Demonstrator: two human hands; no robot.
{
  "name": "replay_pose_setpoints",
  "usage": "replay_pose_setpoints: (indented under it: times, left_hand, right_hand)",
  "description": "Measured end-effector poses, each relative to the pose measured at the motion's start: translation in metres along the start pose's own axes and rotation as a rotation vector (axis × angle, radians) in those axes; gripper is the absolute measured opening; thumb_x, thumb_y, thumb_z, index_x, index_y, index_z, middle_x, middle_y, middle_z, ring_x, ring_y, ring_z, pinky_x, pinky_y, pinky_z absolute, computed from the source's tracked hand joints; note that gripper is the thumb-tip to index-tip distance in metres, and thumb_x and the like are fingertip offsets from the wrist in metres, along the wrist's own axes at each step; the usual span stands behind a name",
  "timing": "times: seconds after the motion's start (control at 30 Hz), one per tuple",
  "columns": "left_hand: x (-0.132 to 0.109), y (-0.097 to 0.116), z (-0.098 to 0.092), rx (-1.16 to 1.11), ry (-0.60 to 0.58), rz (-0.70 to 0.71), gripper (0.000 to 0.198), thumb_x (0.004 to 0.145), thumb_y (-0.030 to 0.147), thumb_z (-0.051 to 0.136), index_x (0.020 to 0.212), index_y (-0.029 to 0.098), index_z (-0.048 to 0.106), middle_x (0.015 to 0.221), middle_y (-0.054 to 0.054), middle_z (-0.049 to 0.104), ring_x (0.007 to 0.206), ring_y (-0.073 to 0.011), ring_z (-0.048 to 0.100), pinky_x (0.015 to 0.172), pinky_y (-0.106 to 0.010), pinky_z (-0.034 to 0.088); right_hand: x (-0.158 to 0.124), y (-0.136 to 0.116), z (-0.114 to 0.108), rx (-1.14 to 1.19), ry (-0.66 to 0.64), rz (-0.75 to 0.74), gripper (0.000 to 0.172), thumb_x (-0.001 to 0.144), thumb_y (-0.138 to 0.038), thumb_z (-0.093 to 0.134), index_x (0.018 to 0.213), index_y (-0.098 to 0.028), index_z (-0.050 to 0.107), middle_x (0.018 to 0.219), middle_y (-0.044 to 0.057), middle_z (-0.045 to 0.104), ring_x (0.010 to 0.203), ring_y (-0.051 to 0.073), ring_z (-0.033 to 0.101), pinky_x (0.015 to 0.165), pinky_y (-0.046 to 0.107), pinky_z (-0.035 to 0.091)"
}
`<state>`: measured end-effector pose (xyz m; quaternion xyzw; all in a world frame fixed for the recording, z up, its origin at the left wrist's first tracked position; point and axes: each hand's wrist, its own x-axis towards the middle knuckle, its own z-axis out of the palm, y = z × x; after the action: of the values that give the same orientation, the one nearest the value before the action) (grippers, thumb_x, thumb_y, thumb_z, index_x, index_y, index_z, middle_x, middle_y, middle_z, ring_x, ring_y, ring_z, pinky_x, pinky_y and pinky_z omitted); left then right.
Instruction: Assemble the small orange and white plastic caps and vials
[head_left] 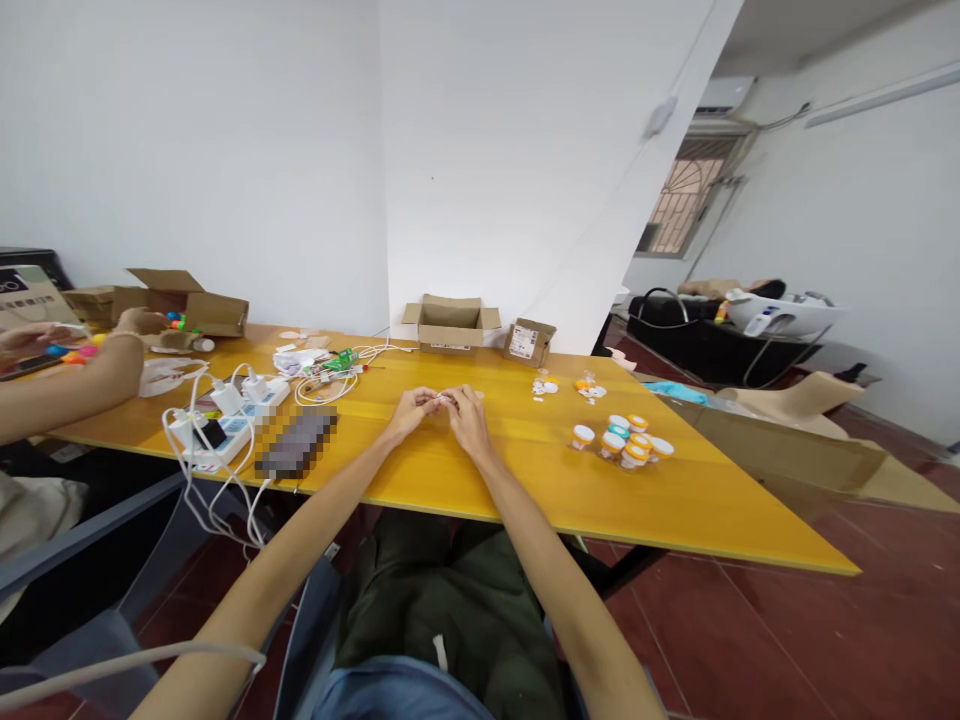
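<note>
Over the middle of the yellow table [525,480], my left hand [411,412] and my right hand [468,415] meet with their fingertips pinched together. Between them is a small whitish piece [445,398] with a hint of red, mostly covered by the fingers and too small to name. Both hands grip it. To the right stands a cluster of small clear jars with white, orange and teal lids [636,440], and one white-lidded jar [583,436] sits slightly apart. Behind them lie two little piles of white and orange parts [545,385].
On the left are a power strip [232,430] with white chargers and cables, a blurred-out dark device [297,442] and green-handled tools [341,362]. An open cardboard box [450,325] and a smaller box [529,342] stand by the wall. A co-worker's arms [97,380] reach in at far left.
</note>
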<state>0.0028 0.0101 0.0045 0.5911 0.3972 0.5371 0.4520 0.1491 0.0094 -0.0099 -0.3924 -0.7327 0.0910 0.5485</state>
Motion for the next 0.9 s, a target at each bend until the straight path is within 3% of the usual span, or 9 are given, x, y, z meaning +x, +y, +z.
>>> replay_pose_setpoints:
  times: [0.47, 0.9]
  left_hand:
    - [0.0002, -0.0018, 0.0001, 0.006, -0.032, 0.007, 0.036, 0.061, 0.047, 0.086, 0.072, 0.018, 0.068, 0.068, -0.002, 0.071, 0.072, -0.0187, 0.067, 0.071, -0.031, 0.052]
    - [-0.0009, 0.0020, 0.0021, 0.003, -0.037, -0.001, 0.031, 0.063, 0.043, 0.084, 0.071, 0.019, 0.067, 0.066, -0.001, 0.069, 0.071, -0.0178, 0.066, 0.072, -0.030, 0.051]
  right_hand:
    - [-0.0001, 0.0044, 0.0007, 0.010, 0.019, 0.039, 0.018, 0.091, -0.023, 0.052, 0.089, -0.026, 0.069, 0.092, 0.006, 0.065, 0.087, 0.024, 0.063, 0.086, 0.039, 0.051]
    - [0.0002, -0.0001, 0.0003, 0.015, 0.044, 0.063, 0.016, 0.087, -0.019, 0.052, 0.091, -0.026, 0.066, 0.093, 0.006, 0.065, 0.086, 0.024, 0.064, 0.086, 0.040, 0.051]
